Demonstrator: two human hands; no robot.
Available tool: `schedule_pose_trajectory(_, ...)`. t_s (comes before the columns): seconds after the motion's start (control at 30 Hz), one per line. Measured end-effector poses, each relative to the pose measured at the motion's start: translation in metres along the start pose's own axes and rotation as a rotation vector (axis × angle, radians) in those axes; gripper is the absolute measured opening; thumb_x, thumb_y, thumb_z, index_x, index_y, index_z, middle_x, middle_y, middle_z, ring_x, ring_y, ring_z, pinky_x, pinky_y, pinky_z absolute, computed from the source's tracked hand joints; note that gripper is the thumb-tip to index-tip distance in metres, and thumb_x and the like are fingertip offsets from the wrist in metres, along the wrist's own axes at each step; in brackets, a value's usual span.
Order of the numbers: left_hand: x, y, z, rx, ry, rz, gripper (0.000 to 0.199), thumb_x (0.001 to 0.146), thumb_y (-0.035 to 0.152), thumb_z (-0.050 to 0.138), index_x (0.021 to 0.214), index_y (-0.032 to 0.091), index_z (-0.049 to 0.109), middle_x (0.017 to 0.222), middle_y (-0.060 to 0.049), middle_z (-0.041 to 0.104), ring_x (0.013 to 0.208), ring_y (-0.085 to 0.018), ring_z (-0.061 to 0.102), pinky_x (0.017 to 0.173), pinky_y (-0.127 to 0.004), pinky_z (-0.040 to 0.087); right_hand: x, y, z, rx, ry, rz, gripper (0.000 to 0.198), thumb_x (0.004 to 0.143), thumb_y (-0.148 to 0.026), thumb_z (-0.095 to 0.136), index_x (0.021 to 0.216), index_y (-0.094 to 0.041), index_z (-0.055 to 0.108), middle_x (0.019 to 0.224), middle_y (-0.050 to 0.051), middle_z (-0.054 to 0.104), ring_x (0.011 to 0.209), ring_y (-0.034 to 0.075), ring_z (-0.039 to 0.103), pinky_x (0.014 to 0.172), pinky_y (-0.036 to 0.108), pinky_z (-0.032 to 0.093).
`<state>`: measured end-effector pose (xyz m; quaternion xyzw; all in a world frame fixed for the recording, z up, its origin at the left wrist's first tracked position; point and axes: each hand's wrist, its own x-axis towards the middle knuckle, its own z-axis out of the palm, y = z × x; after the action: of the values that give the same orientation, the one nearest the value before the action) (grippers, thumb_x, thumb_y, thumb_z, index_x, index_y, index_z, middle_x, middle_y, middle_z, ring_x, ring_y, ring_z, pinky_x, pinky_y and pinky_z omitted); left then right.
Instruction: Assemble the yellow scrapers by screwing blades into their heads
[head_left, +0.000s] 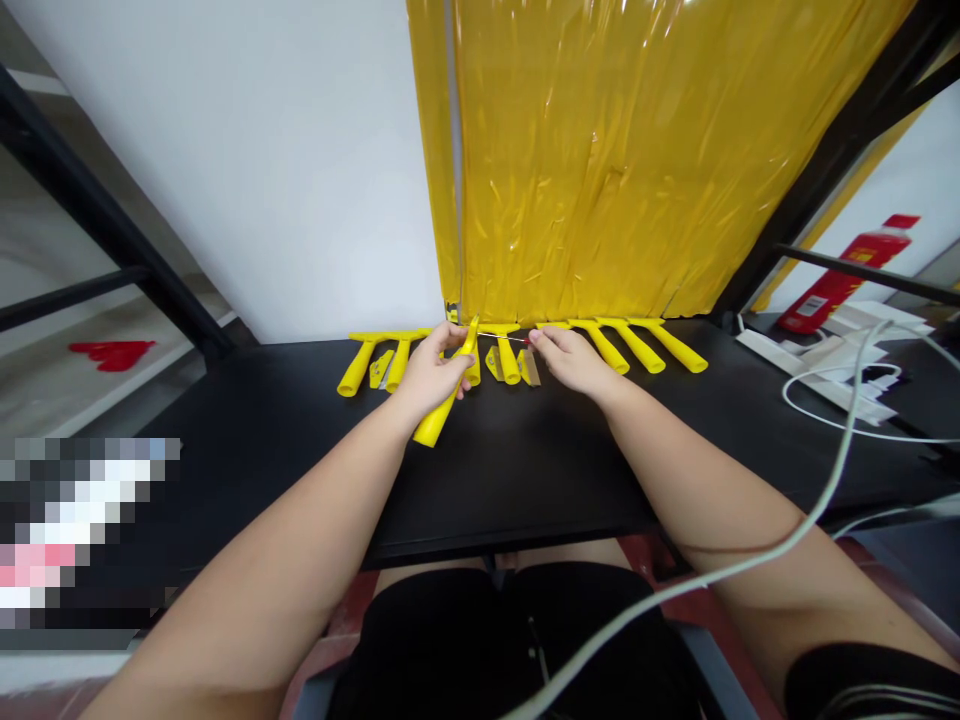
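Observation:
My left hand point(437, 372) is closed around a yellow plastic scraper handle point(439, 418), tilted with its round hollow end toward me. My right hand point(570, 358) pinches a screwdriver point(504, 337) by its small red grip. The thin metal shaft points left, its tip at the head of the held handle; whether it sits in a screw is too small to tell. Between and beside my hands lie more yellow handles point(510, 362), with small yellow blade pieces point(493, 362) and a brownish flat piece point(529, 368) among them.
Several yellow handles point(679, 347) line the back of the black table point(525, 480), before a white panel point(315, 170) and yellow plastic sheeting point(637, 160). At right are a red bottle point(840, 275), a white power strip point(817, 365) and a white cable point(829, 490) crossing over my right forearm.

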<state>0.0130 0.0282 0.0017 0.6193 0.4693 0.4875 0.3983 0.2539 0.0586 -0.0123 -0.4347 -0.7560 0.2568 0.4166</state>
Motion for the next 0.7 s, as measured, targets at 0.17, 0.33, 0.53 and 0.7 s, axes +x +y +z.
schedule_pose_trajectory(0.17,0.0,0.002,-0.003,-0.009,0.051,-0.015,0.027,0.082,0.016,0.067,0.103,0.023,0.051,0.137,-0.01,0.062,0.046,-0.005,0.059,0.039,-0.02,0.047,-0.004,-0.009,0.002,-0.008,0.016,-0.087,0.026,0.096,-0.049,0.061,0.098,-0.023,0.055,0.075,-0.002,0.056,0.067,0.016,0.05,0.065,0.03,0.04)
schedule_pose_trajectory(0.33,0.0,0.001,-0.001,-0.017,-0.001,-0.019,0.029,0.081,0.016,0.069,0.104,0.023,0.052,0.132,-0.009,0.065,0.046,-0.003,0.058,0.038,-0.018,0.046,0.0,-0.005,-0.001,-0.076,0.002,0.001,0.042,0.103,-0.053,0.043,0.079,-0.021,0.057,0.072,0.002,0.057,0.068,0.018,0.052,0.067,0.032,0.04)
schedule_pose_trajectory(0.53,0.0,0.002,-0.001,-0.014,0.022,-0.063,0.035,0.082,0.016,0.069,0.11,0.023,0.05,0.12,-0.008,0.067,0.045,-0.004,0.058,0.04,-0.018,0.046,-0.01,-0.018,0.002,-0.111,0.028,-0.182,0.019,0.097,-0.041,0.061,0.095,-0.023,0.056,0.077,0.001,0.062,0.066,0.017,0.052,0.065,0.03,0.041)
schedule_pose_trajectory(0.7,0.001,-0.002,-0.003,-0.002,0.011,-0.005,0.036,0.082,0.019,0.068,0.112,0.024,0.05,0.126,-0.009,0.066,0.047,-0.004,0.058,0.04,-0.018,0.046,-0.01,-0.025,0.013,-0.144,0.083,-0.153,0.028,0.099,-0.044,0.056,0.082,-0.022,0.058,0.069,0.001,0.059,0.062,0.017,0.05,0.064,0.031,0.038)
